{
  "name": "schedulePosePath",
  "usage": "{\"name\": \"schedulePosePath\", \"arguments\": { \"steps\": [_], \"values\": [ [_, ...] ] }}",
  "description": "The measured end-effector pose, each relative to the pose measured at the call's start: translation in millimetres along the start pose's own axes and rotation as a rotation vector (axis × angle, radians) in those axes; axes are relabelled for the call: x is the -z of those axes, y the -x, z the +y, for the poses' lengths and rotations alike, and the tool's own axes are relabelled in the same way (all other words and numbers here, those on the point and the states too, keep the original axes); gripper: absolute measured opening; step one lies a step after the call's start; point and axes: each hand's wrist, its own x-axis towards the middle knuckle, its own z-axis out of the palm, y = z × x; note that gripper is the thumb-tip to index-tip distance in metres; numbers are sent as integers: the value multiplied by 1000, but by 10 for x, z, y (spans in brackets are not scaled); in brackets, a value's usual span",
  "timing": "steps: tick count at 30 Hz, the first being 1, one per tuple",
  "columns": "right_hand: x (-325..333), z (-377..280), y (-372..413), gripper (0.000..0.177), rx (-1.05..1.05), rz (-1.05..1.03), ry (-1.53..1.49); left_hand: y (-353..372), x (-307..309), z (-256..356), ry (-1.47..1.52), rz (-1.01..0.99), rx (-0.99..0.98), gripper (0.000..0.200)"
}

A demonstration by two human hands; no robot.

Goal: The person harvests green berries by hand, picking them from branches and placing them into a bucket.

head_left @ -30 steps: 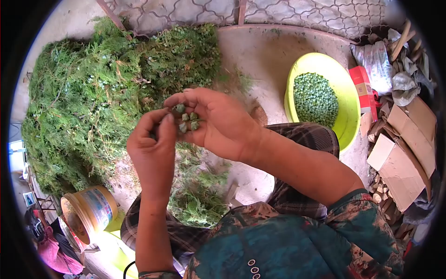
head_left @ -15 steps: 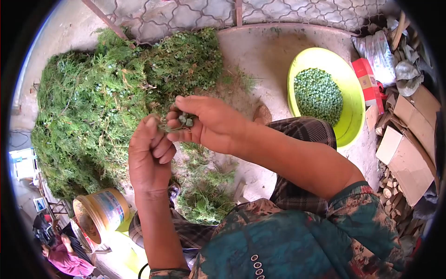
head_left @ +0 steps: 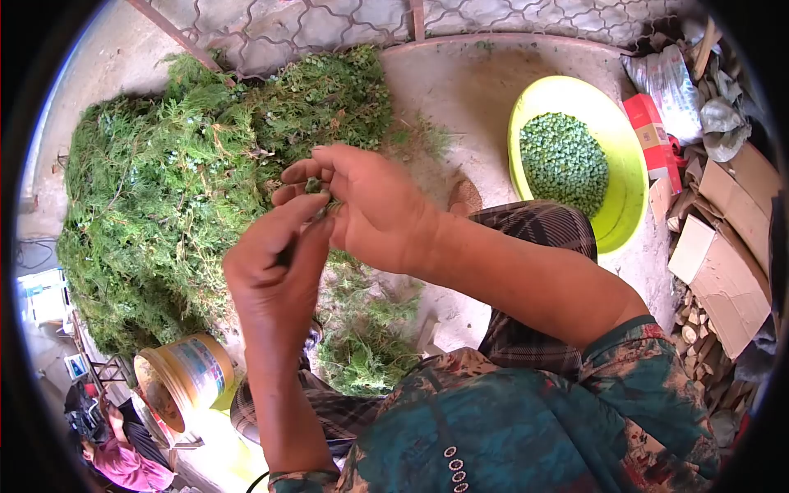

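My right hand point(head_left: 374, 197) is half curled, palm turned up, with a few small green cones point(head_left: 314, 186) held at its fingers. My left hand point(head_left: 275, 255) reaches up against it, thumb and fingers pinched together at the right palm. What sits in that pinch is hidden by the fingers. Beyond both hands lies a big heap of green conifer branches point(head_left: 164, 197) bearing pale cones. Loose sprigs point(head_left: 366, 345) lie on the floor below the hands.
To the right stands a yellow-green basin point(head_left: 629, 185) holding many green cones point(head_left: 564, 160). Beside it are a red box point(head_left: 653, 140), cardboard point(head_left: 723, 283) and wood pieces. A bucket point(head_left: 185, 378) lies tilted at lower left, near another person point(head_left: 127, 460). Wire mesh fencing point(head_left: 329, 25) runs behind.
My left hand has turned and moved in from beside the right hand to its palm. The right hand has risen slightly and its fingers have loosened a little around the cones.
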Motion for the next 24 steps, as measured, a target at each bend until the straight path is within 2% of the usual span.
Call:
{"name": "schedulePosePath", "arguments": {
  "steps": [2,6,8,9,11,12,13,15,16,17,19,20,21,23,24],
  "values": [
    [9,32,-25,31,-6,-27,24,-35,-65,-57,-554,-94,-290,11],
    [55,35,-34,32,-2,-26,2,-17,-97,-158,-650,-105,-272,10],
    [24,17,-29,32,7,-76,-17,-54,-93,-188,-207,-53,-126,8],
    [9,2,-18,32,9,-75,-19,-65,-62,-137,-207,-55,-126,8],
    [-14,-29,15,32,-33,-73,-91,-80,41,37,298,98,247,12],
    [-20,-36,20,32,-31,-72,-93,-80,136,38,494,2,197,18],
    [-29,-45,19,31,-39,-72,-113,-56,209,27,493,0,196,18],
    [-53,-72,26,31,-45,-74,-130,22,320,-23,662,-277,120,25],
    [-65,-82,40,31,-44,-74,-132,67,350,-66,612,-343,96,15],
    [-69,-88,48,31,-43,-74,-135,74,269,-32,612,-343,95,15],
    [-62,-84,56,31,-37,-62,-132,106,45,65,-36,-35,-29,7],
    [-63,-79,58,31,-31,-50,-127,119,52,18,-171,-55,5,19],
    [-55,-72,60,31,-32,-52,-126,115,32,-46,-172,-54,4,19],
    [-32,-56,66,32,8,-24,-71,82,-26,-145,-301,-80,-243,15],
    [-32,-55,69,32,9,-24,-70,86,-32,-116,-327,-93,-268,13]
  ]
}}
